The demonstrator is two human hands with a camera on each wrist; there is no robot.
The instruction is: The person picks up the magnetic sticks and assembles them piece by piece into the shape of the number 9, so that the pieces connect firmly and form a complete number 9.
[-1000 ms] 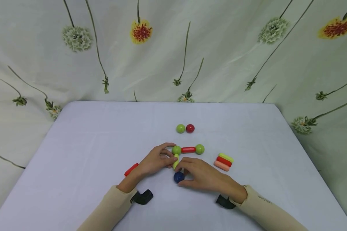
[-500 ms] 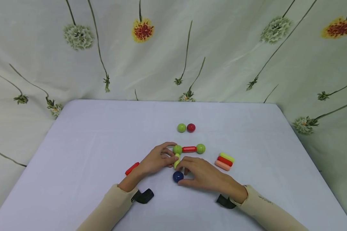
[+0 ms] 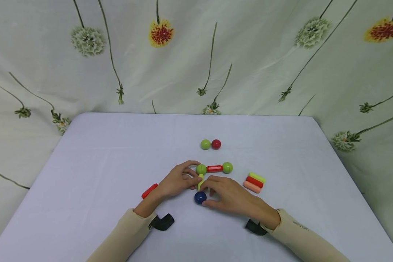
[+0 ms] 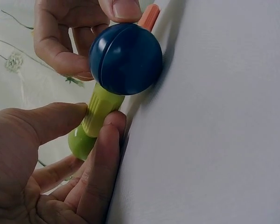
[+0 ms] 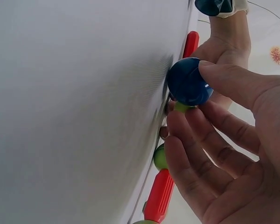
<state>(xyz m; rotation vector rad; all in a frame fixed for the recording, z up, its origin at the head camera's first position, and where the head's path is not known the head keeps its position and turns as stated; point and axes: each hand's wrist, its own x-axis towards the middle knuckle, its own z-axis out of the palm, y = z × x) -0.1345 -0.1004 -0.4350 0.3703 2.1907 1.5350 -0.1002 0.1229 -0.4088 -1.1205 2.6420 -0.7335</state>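
Note:
My left hand [image 3: 180, 180] pinches a yellow-green rod [image 4: 101, 109] between thumb and finger, close over the table. At the rod's far end sits a grooved green ball [image 3: 201, 169], with another left finger right at its side. A red rod [image 3: 214, 169] runs rightward from that ball to a second green ball [image 3: 227, 167]. Between thumb and fingertips, my right hand [image 3: 227, 193] holds a dark blue ball [image 5: 189, 81] with a groove. The blue ball meets the near end of the yellow-green rod in the left wrist view.
Beyond the hands, a loose green ball [image 3: 205, 144] and a red ball [image 3: 216, 144] lie side by side. Yellow-green, red and orange rods [image 3: 252, 186] lie together at the right. Another red rod [image 3: 149, 191] is partly behind the left wrist. A flowered cloth [image 3: 249, 54] hangs behind the white table [image 3: 118, 145].
The blue ball has moved slightly away from me and leftward with the right fingers, up against the yellow-green rod's near end. My left hand keeps its grip on the rod.

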